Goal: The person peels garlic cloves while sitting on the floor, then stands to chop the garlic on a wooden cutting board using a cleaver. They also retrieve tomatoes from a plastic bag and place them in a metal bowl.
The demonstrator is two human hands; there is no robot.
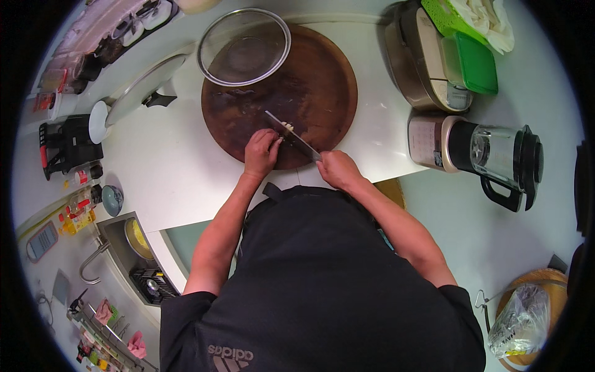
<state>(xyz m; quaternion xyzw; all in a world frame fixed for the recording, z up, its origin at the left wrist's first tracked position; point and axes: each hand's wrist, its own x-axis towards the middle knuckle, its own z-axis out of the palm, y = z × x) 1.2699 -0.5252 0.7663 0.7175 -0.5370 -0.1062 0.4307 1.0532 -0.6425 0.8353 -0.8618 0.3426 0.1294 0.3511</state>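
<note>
A kitchen knife is in my right hand, which is closed around its handle. Its blade slants up and left across a large round wooden cutting board. Just left of the blade, the bent fingers of my left hand pinch a small pale piece of food, mostly hidden by the fingertips. Several small pale cut pieces, perhaps garlic, lie against the blade's far side. A clear round bowl with a shiny rim rests on the board's far left part, overhanging its edge.
On the right stand a blender and a brown appliance with a green-lidded container on it. A large lid leans at left, near a small blue bowl. Lower left is a sink holding a basin.
</note>
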